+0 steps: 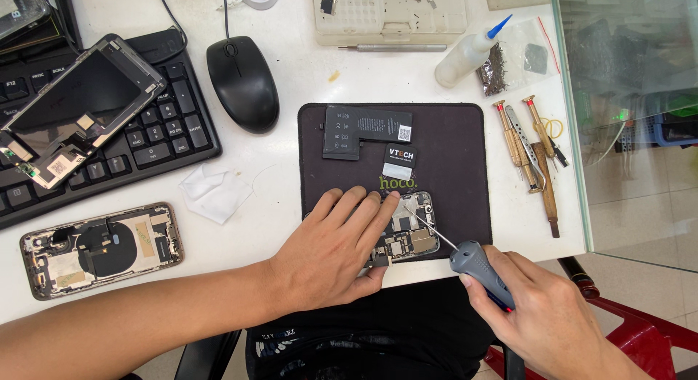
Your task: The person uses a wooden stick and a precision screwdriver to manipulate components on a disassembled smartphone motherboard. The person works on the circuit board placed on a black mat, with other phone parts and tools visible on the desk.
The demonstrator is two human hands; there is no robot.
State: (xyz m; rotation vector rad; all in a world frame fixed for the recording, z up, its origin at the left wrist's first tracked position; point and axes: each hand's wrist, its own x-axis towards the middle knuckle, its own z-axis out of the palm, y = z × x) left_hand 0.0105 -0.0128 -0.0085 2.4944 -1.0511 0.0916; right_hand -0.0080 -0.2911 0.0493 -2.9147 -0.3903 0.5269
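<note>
Left hand is pressing flat, fingers spread, on the opened phone chassis at the black mat's near edge, while the right hand is clamping a grey-handled screwdriver, tip probing inside. Risk I'm seeing: the tip slipping across the circuit board, or the chassis sliding off the table edge.

I count two hands, left hand and right hand; one grey-handled screwdriver; two opened phone bodies, one under the hands, one at the desk's left; one detached screen; one loose battery; one mouse; one keyboard; one glue bottle; perhaps four tools bunched together at right.
</note>
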